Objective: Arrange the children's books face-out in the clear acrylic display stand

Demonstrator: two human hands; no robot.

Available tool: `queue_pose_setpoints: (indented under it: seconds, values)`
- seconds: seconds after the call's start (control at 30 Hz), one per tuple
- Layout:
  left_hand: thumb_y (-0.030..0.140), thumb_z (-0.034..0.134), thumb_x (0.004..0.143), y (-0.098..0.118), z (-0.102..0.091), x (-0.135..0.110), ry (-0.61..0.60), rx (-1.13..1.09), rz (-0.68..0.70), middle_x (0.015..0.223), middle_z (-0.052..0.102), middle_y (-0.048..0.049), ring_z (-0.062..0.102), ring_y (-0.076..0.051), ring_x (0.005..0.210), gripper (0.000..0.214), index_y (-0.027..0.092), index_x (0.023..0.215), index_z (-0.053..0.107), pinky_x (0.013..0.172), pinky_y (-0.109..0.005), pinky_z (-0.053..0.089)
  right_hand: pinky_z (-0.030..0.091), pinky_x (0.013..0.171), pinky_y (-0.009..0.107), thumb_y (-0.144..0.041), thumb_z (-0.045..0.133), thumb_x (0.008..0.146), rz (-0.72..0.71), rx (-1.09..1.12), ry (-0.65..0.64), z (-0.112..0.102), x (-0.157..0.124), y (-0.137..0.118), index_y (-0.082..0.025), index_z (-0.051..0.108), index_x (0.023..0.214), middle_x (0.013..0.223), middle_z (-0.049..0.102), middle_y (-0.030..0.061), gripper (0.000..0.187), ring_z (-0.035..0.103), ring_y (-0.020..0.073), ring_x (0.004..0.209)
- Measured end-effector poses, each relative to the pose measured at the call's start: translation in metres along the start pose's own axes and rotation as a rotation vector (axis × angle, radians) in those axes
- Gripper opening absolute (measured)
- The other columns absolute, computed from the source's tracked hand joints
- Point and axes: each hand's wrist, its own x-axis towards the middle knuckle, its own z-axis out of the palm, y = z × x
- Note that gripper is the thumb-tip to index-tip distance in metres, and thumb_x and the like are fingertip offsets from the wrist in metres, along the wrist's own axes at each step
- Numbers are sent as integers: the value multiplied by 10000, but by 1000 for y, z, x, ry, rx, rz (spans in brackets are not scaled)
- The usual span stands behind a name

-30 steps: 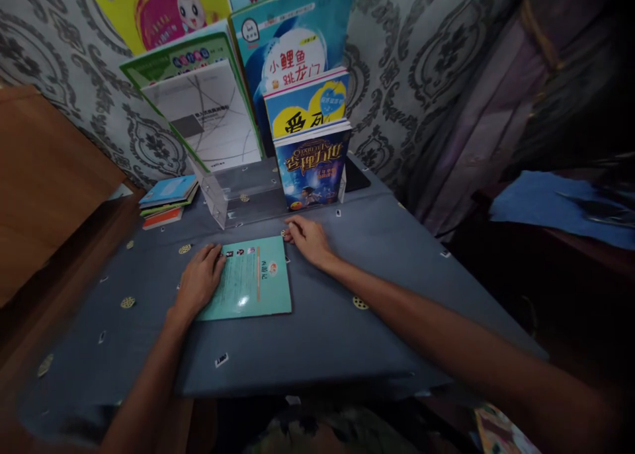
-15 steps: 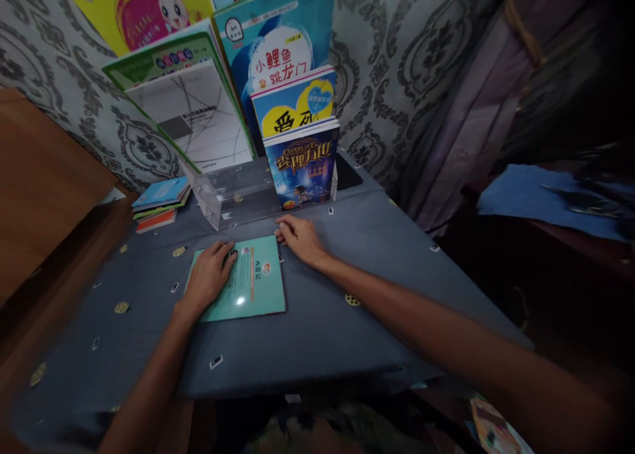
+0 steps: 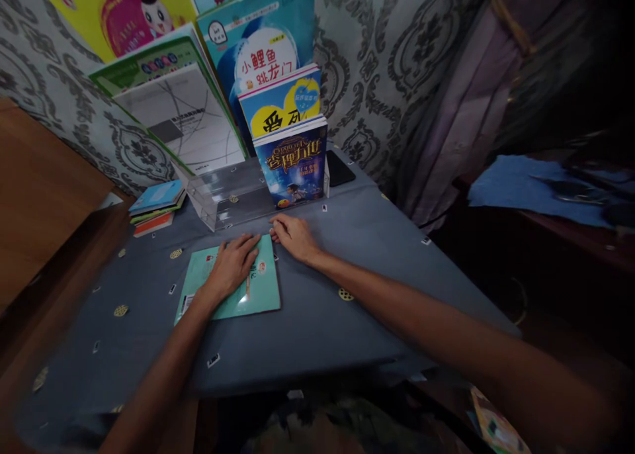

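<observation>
A thin teal book [image 3: 198,275] lies flat on the grey patterned tablecloth in front of me. My left hand [image 3: 233,262] rests palm down across it, its fingers stretched toward the far right corner and covering part of the printed title. Just beyond that corner, my right hand [image 3: 294,237] lies on the cloth with its fingers curled in. Nothing shows in the right hand. Behind both hands stands a clear acrylic book stand [image 3: 203,206]. Its right side holds a dark blue book [image 3: 295,166] standing upright at the front.
Taller books stand in the rack, including a white-covered one [image 3: 188,120] and a yellow one [image 3: 74,17]. A small stack of books [image 3: 156,202] sits at the back left. A black flat object [image 3: 340,169] lies behind the stand. Blue cloth [image 3: 516,182] is off to the right.
My left hand has slid right across the teal book, now covering more of the title and baring the book's left part. My right hand stays about the same; the view has shifted slightly.
</observation>
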Motion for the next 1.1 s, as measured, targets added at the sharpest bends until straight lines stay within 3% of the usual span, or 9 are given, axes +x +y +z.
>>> queue_pose_setpoints:
  seconds: [0.27,0.47,0.73,0.9,1.1]
  values:
    - [344,343,1047,1,3,7,20,-23,43,1470,546,-112,485,-255,1355,458,210,1442,531,1144,-461,343,550,834,314,-200,437,995,-15,-34,-6,-1,1,0,-185,687,1127,847,756,34,283,717,176,824]
    - [392,361,1045,8,0,3,41,89,11,1229,577,-130,542,-262,1135,480,217,1459,530,1029,-418,425,541,831,321,-221,459,986,-21,-38,-9,1,-1,1,-185,683,1122,892,754,50,264,707,190,856]
    - [496,350,1030,27,-18,0,-31,375,-247,1195,612,-148,580,-345,1133,476,309,1419,550,850,-427,492,510,834,299,-218,421,985,-41,-86,26,-2,-3,-1,-181,672,1121,942,748,53,288,696,187,870]
    - [557,298,1024,21,-25,-8,-131,448,-413,1008,725,-159,697,-364,944,536,231,1311,613,767,-424,501,492,841,304,-206,436,977,-27,-114,31,-3,-3,-3,-178,671,1137,883,748,46,286,692,198,851]
    - [528,244,1037,24,-28,-29,-155,419,-535,982,749,-200,725,-368,957,580,136,1252,614,785,-440,526,490,824,298,-206,424,980,-10,-115,41,-3,-2,-3,-185,684,1128,869,748,38,300,684,195,826]
